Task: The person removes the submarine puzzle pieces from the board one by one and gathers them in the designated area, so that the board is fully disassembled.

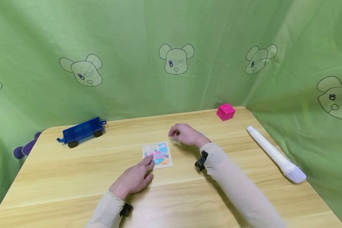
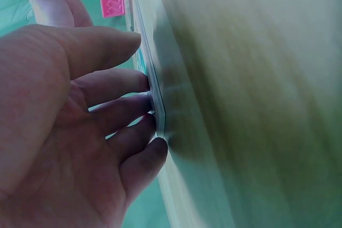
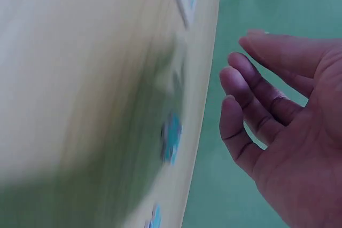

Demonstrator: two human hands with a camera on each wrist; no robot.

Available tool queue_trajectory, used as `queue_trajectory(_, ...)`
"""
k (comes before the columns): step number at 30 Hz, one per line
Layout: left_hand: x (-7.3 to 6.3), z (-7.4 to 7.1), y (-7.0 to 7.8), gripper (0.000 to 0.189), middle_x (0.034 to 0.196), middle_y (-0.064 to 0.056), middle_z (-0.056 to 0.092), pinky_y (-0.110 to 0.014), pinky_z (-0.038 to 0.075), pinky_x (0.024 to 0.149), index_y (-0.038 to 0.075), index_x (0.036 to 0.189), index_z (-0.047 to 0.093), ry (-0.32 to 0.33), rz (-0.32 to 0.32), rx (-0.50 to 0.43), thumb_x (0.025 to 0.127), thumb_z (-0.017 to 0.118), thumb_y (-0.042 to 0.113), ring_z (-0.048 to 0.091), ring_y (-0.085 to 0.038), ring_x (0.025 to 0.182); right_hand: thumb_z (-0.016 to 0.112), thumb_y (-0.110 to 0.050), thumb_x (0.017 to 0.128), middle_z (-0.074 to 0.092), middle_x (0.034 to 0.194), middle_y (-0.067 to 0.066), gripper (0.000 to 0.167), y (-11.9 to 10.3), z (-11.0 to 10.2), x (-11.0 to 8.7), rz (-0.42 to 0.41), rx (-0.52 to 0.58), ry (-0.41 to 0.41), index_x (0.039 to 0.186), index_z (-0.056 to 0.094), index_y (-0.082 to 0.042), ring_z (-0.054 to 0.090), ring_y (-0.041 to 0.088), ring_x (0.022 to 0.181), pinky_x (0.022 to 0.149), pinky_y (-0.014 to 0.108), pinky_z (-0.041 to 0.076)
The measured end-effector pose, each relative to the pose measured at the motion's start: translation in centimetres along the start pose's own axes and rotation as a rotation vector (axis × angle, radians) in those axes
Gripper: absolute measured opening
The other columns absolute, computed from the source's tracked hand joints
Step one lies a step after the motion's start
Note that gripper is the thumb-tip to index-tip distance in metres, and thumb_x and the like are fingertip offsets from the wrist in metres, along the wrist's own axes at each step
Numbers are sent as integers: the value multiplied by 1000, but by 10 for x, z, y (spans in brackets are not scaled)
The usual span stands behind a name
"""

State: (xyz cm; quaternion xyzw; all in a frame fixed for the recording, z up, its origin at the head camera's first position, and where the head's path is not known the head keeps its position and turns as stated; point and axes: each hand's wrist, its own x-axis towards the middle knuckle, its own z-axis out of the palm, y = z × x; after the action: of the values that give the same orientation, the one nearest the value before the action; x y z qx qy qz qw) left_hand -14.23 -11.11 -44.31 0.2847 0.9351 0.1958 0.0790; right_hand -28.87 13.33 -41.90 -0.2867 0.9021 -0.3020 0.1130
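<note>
One puzzle (image 1: 163, 155), flat, touched by left hand (image 1: 134, 178), fingers extended; right hand (image 1: 186, 134), raised near far right corner, fingers bent, cannot tell if holding anything

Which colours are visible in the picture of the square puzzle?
The puzzle shows pink, light blue and orange, best in the head view.

A blue cart (image 1: 81, 131) stands at the far left of the wooden table (image 1: 60, 177), a pink cube (image 1: 225, 112) far right. A white microphone (image 1: 273, 153) lies along the right edge. Green curtains (image 1: 125, 38) printed with bear heads (image 1: 175, 61) hang around.
</note>
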Motion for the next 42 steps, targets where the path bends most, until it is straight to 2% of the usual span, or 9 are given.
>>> queue_trajectory(5,0,0,0,50,155,-22,30,-46,33,111,-9,141,45,-1,0,0,100,57,15,30,-34,141,68,-6,92,60,92,1,9,-14,17,9,-37,-8,-56,101,71,-7,57,15,86,79,29,50)
queue_trajectory(10,1,0,0,49,155,-22,30,-46,34,110,-9,141,46,0,-2,0,100,57,15,30,-34,141,69,-5,91,58,91,1,9,-22,30,13,-63,-52,-76,99,71,-8,56,15,84,78,28,50)
queue_trajectory(15,1,-1,0,49,154,-22,31,-47,35,110,-9,141,46,6,8,-1,100,57,15,31,-34,141,71,-9,90,57,92,-1,7,-27,39,13,-43,-136,-98,97,71,-12,55,14,85,79,28,49)
queue_trajectory(20,1,-1,0,49,154,-22,31,-48,33,111,-9,141,46,2,-1,-4,100,56,15,30,-35,141,72,-10,89,56,93,0,6,-30,43,13,-23,-161,-116,95,70,-12,54,14,85,79,28,48)
queue_trajectory(26,1,0,-1,49,154,-22,31,-49,31,112,-9,141,46,-7,-13,-5,100,56,16,30,-35,141,73,-9,88,53,93,-1,7,-33,46,12,-24,-199,-111,92,69,-13,51,15,86,80,28,47)
queue_trajectory(33,1,1,-2,49,155,-20,30,-48,31,112,-8,142,46,-15,-19,-7,101,56,17,29,-34,142,76,-10,85,52,101,-1,12,-30,48,12,-54,-233,-73,90,68,-17,48,18,100,92,32,43)
queue_trajectory(37,2,1,-2,49,155,-21,30,-49,31,112,-8,142,46,-16,-17,-7,101,56,17,29,-34,142,75,-10,86,53,99,-2,14,-30,48,12,-49,-238,-73,94,66,-16,50,18,102,94,32,43)
queue_trajectory(42,1,1,-1,48,155,-22,30,-48,31,112,-8,141,46,-14,-13,-9,100,56,16,30,-34,141,75,-10,86,55,103,0,25,-31,47,11,-26,-214,-61,107,61,-12,52,19,102,94,33,45)
